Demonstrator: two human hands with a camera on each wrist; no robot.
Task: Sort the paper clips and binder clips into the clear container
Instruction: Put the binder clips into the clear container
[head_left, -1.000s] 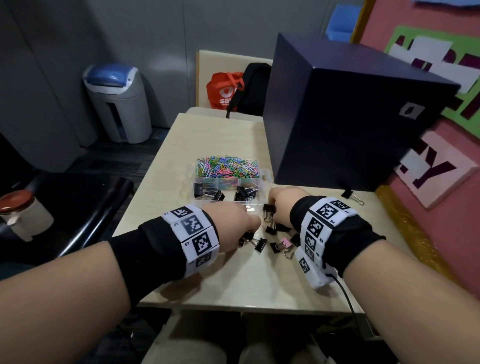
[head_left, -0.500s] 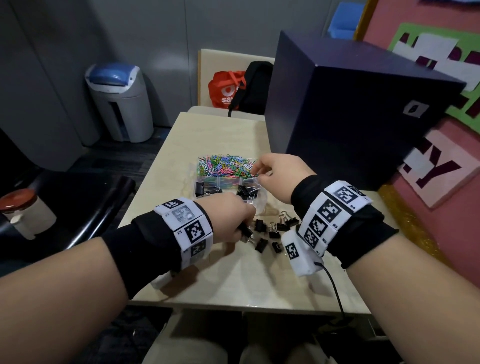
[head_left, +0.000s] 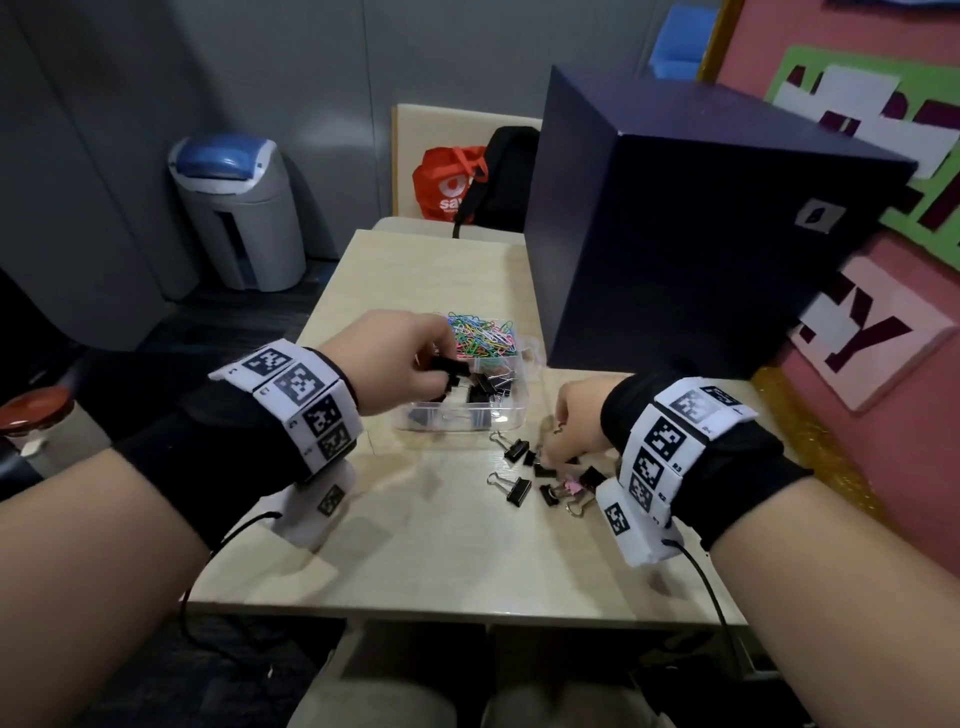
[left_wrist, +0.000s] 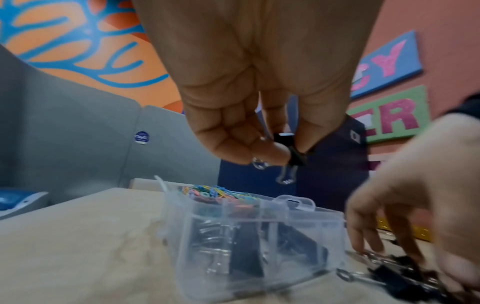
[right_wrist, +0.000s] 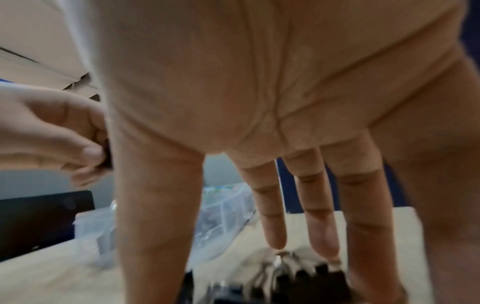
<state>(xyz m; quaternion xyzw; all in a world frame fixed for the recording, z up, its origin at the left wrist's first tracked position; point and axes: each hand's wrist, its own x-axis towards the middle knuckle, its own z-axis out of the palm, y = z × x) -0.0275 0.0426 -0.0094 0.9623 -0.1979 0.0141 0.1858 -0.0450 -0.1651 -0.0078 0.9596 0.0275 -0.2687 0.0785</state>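
Note:
The clear container (head_left: 460, 422) sits mid-table, with coloured paper clips (head_left: 483, 332) in its far section and black binder clips in the near ones. Over its near sections, my left hand (head_left: 441, 364) pinches a black binder clip (left_wrist: 291, 151) between thumb and fingers. To the right of the container, several loose black binder clips (head_left: 517, 491) and a pink one (head_left: 572, 486) lie on the table. My right hand (head_left: 553, 452) reaches down onto that pile with straight fingers (right_wrist: 322, 236); their tips are at the clips (right_wrist: 306, 273) and nothing is gripped.
A large dark navy box (head_left: 701, 234) stands at the back right, close behind the container. The table's front edge (head_left: 467, 608) is near my lap. A grey bin (head_left: 239, 208), a red bag (head_left: 452, 187) and a black backpack (head_left: 506, 171) are beyond the table.
My left hand rose from the pile and moved over the container with a binder clip. My right hand came back from the container down to the loose clips.

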